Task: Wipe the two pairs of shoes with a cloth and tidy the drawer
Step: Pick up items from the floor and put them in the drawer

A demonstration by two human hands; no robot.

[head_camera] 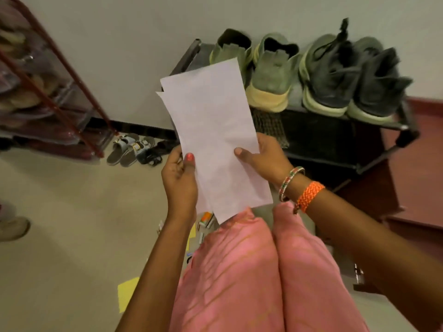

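Seen from above, a person in pink clothing holds a few white sheets of paper (213, 137) upright in front of them, the left hand (179, 178) gripping the left edge with the thumb on top, the right hand (263, 155) gripping the right edge. Behind the paper, a low black rack (335, 130) against the wall carries a green pair of shoes (263, 70) and, just beside it, a dark grey pair of shoes (354, 77). Grey sandals (130, 149) lie on the floor (72, 212), with small yellow notes (127, 293) nearby.
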